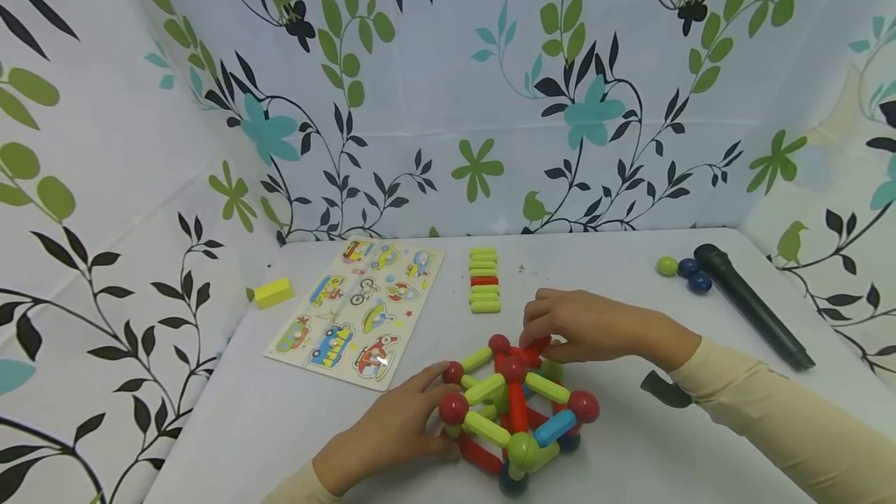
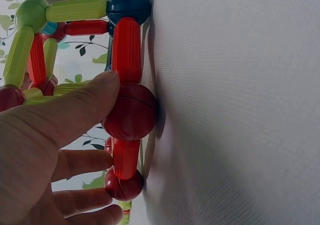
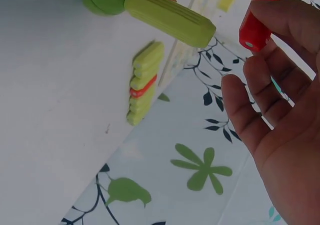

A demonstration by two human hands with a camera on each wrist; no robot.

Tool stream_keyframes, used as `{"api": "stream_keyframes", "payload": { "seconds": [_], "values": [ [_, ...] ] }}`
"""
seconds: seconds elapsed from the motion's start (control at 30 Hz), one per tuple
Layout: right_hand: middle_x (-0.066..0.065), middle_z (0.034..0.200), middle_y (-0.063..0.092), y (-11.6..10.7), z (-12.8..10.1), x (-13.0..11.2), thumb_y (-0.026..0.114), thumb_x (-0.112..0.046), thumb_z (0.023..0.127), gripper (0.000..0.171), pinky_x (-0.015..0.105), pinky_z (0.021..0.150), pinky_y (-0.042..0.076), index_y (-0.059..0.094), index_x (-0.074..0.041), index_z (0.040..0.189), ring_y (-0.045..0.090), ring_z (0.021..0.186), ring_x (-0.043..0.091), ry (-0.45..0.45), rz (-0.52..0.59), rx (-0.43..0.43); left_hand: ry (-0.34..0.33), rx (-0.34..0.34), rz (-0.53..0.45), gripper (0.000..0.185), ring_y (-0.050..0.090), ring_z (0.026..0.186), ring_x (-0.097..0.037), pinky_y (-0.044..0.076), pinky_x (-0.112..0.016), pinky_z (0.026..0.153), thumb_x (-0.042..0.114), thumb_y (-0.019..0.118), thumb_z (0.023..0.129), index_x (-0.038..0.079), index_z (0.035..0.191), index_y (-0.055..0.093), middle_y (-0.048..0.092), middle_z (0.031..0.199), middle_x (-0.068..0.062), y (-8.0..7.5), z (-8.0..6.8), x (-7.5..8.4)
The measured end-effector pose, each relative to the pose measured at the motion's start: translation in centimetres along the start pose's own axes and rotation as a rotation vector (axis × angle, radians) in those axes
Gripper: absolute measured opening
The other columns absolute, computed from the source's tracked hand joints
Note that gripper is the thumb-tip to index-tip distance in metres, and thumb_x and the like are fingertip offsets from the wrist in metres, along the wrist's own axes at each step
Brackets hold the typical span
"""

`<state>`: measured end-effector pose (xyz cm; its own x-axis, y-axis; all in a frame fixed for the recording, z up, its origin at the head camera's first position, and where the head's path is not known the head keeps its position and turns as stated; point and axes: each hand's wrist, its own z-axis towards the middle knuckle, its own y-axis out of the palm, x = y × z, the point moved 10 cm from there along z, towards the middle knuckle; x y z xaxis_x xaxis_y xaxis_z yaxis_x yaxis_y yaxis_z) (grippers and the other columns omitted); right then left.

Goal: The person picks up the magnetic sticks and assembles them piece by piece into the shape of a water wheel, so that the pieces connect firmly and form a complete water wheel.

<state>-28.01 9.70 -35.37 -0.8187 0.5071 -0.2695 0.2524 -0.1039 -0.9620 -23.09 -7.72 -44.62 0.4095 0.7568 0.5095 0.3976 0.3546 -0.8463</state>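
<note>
A frame of red, green and blue magnetic rods and balls [image 1: 514, 411] stands on the white table [image 1: 630, 457] near the front. My left hand [image 1: 437, 395] rests against its left side with fingers nearly straight. In the left wrist view its thumb [image 2: 85, 102] presses a red ball [image 2: 131, 111] that sits on the table between two red rods. My right hand [image 1: 539, 337] is at the top of the frame and pinches a red rod [image 1: 535, 348]. The right wrist view shows this red rod [image 3: 257, 20] held at the fingertips [image 3: 280, 15].
A vehicle puzzle board [image 1: 357, 309] lies at the back left, a yellow block [image 1: 273, 292] beside it. A row of green rods with one red [image 1: 484, 280] lies behind the frame. A green ball [image 1: 667, 265], two blue balls [image 1: 694, 276] and a black cylinder [image 1: 756, 306] lie at right.
</note>
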Motion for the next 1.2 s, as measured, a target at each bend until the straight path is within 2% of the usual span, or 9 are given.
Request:
{"api": "stream_keyframes", "payload": {
  "seconds": [0.13, 0.3, 0.4, 0.47, 0.6, 0.8, 0.9, 1.03, 1.2],
  "values": [
    [-0.008, 0.117, 0.067, -2.7, -1.6, 3.8, 0.078, -0.016, 0.089, 0.040, 0.033, 0.085, 0.057, 0.071, -0.025, 0.127, 0.061, 0.107, 0.012, 0.125, -0.008, 0.103, 0.009, 0.009, 0.002, 0.065, 0.048, 0.140, -0.028, 0.050, -0.050, 0.103, 0.042, 0.089, 0.074, 0.031, 0.133, 0.065, 0.041, 0.159, -0.002, -0.1, 0.0, 0.0],
    [0.018, 0.125, 0.066, -6.0, -7.2, 14.9, 0.069, -0.011, 0.093, 0.037, 0.051, 0.084, 0.057, 0.067, -0.006, 0.130, 0.067, 0.102, 0.035, 0.508, -0.082, 0.252, 0.016, 0.013, 0.011, 0.063, 0.048, 0.140, -0.027, 0.050, -0.050, 0.103, 0.043, 0.089, 0.074, 0.032, 0.132, 0.065, 0.041, 0.160, -0.002, -0.2, 0.0, 0.1],
    [0.033, 0.135, 0.056, -4.7, -11.1, 21.3, 0.064, -0.012, 0.095, 0.043, 0.064, 0.094, 0.049, 0.059, 0.003, 0.135, 0.058, 0.117, 0.052, 0.734, -0.088, 0.197, 0.008, 0.005, 0.007, 0.063, 0.047, 0.141, -0.028, 0.050, -0.050, 0.103, 0.043, 0.089, 0.074, 0.032, 0.131, 0.065, 0.040, 0.160, -0.002, -0.1, 0.0, 0.1],
    [0.037, 0.139, 0.049, -3.1, -13.1, 24.5, 0.061, -0.011, 0.096, 0.047, 0.070, 0.100, 0.041, 0.054, 0.007, 0.139, 0.047, 0.127, 0.057, 0.821, -0.080, 0.135, 0.003, 0.002, 0.003, 0.063, 0.046, 0.141, -0.028, 0.050, -0.051, 0.103, 0.043, 0.090, 0.074, 0.032, 0.131, 0.066, 0.040, 0.160, -0.002, -0.1, 0.0, 0.0],
    [0.036, 0.141, 0.049, -0.1, -15.1, 28.0, 0.056, -0.008, 0.098, 0.047, 0.071, 0.103, 0.037, 0.051, 0.005, 0.143, 0.044, 0.131, 0.057, 0.863, -0.090, 0.059, 0.011, 0.003, 0.008, 0.063, 0.048, 0.140, -0.028, 0.049, -0.050, 0.104, 0.043, 0.090, 0.073, 0.032, 0.130, 0.066, 0.040, 0.160, -0.002, -0.2, 0.0, 0.1],
    [0.029, 0.126, 0.063, 1.6, -15.5, 29.0, 0.059, 0.000, 0.097, 0.037, 0.068, 0.095, 0.046, 0.063, 0.000, 0.134, 0.059, 0.114, 0.051, 0.844, -0.221, 0.065, 0.032, 0.006, 0.018, 0.063, 0.048, 0.140, -0.027, 0.049, -0.049, 0.104, 0.043, 0.090, 0.074, 0.033, 0.131, 0.065, 0.040, 0.160, -0.002, 0.0, 0.1, 0.3],
    [0.027, 0.124, 0.065, 1.5, -14.8, 28.0, 0.066, -0.005, 0.094, 0.036, 0.066, 0.094, 0.047, 0.065, 0.000, 0.130, 0.060, 0.112, 0.049, 0.828, -0.198, 0.112, 0.021, 0.001, 0.016, 0.063, 0.047, 0.140, -0.027, 0.049, -0.049, 0.104, 0.043, 0.090, 0.074, 0.033, 0.131, 0.065, 0.040, 0.160, -0.001, 0.1, 0.1, 0.2],
    [0.021, 0.124, 0.068, 0.4, -12.3, 24.2, 0.073, -0.016, 0.093, 0.040, 0.059, 0.091, 0.051, 0.066, -0.003, 0.130, 0.060, 0.110, 0.043, 0.741, 0.013, 0.228, -0.001, -0.002, 0.012, 0.062, 0.047, 0.141, -0.028, 0.049, -0.051, 0.104, 0.043, 0.089, 0.073, 0.032, 0.130, 0.066, 0.040, 0.160, -0.001, 0.0, 0.1, 0.1],
    [0.002, 0.112, 0.070, -0.8, -8.6, 16.6, 0.076, -0.023, 0.092, 0.039, 0.035, 0.076, 0.055, 0.068, -0.012, 0.128, 0.058, 0.099, 0.025, 0.520, 0.270, 0.296, -0.007, -0.003, 0.008, 0.062, 0.047, 0.141, -0.028, 0.049, -0.051, 0.104, 0.044, 0.089, 0.073, 0.032, 0.130, 0.067, 0.041, 0.160, -0.002, 0.0, 0.0, 0.0]
  ]
}}
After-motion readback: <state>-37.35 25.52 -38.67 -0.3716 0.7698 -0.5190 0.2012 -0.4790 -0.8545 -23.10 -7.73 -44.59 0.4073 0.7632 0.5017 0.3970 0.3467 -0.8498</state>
